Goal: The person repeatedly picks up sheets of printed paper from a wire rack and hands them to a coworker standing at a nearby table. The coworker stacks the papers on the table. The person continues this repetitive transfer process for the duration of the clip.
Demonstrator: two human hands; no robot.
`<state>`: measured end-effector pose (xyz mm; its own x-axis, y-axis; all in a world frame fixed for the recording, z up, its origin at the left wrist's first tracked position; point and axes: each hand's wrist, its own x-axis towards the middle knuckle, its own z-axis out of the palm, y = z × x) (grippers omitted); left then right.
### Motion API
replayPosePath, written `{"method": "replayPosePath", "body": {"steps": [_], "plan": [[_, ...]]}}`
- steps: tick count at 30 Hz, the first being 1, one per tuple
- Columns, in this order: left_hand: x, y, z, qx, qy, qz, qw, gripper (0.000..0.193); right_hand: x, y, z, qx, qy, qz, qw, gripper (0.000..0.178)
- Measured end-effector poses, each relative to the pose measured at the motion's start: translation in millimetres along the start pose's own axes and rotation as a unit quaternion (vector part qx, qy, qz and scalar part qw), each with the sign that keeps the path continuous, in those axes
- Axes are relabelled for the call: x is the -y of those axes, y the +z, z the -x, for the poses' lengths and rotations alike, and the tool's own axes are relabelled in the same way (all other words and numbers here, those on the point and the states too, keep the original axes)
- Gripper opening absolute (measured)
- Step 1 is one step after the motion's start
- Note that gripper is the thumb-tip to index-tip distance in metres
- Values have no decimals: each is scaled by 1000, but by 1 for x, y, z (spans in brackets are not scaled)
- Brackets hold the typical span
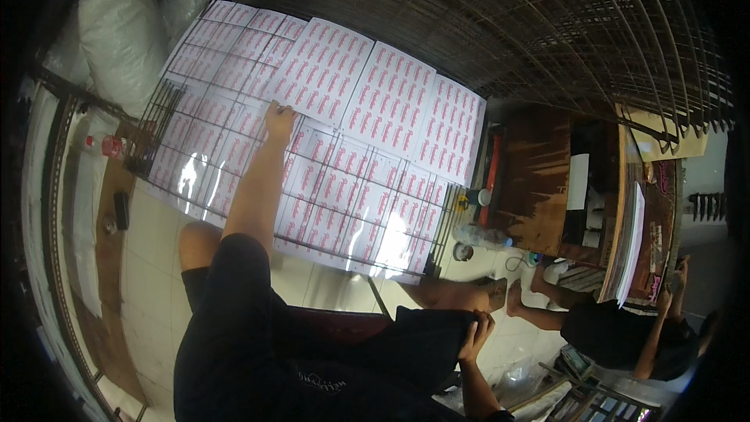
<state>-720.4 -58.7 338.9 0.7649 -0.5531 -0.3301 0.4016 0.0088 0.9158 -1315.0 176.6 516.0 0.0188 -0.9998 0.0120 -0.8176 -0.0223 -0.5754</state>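
Several white sheets printed with rows of red lettering lie over a wire rack (437,254). My left hand (280,119) reaches out to the near left corner of one sheet (324,70), its fingers bent and closed at that corner. This sheet and two more to its right, a middle sheet (391,98) and a right-hand sheet (449,129), lie on top of the rack's wires. Other printed sheets (207,129) show beneath the wires. My right hand (475,336) rests at my knee on the black cloth of my shorts, holding nothing that I can see.
Stacked wire racks (508,23) rise behind and to the right. A bulging white sack (121,39) stands at the far left, near a bottle (105,144). Another person (625,336) sits at the right, beside a wooden bench (535,180). A cup (462,252) stands on the floor.
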Motion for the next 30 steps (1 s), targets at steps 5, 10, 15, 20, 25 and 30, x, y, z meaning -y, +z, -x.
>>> {"method": "replayPosePath", "body": {"steps": [5, 10, 15, 20, 25, 30], "plan": [[7, -9, -10, 36, 11, -10, 999, 39, -3, 0, 0, 0, 8, -9, 1000, 46], [4, -5, -4, 12, 2, 13, 1000, 29, 2, 0, -1, 3, 13, 4, 1000, 46], [-4, -5, 3, 26, -7, -26, 999, 23, 0, 0, 1, 0, 12, -3, 1000, 46], [6, -5, 0, 8, 3, 14, 1000, 20, 0, -1, 0, 4, 6, -9, 1000, 47], [5, -5, -1, 11, -10, 12, 1000, 26, 1, 0, 0, 2, 6, -11, 1000, 46], [2, -3, 3, 17, 2, 20, 1000, 34, -1, 0, 1, -5, 2, -3, 1000, 42]]}}
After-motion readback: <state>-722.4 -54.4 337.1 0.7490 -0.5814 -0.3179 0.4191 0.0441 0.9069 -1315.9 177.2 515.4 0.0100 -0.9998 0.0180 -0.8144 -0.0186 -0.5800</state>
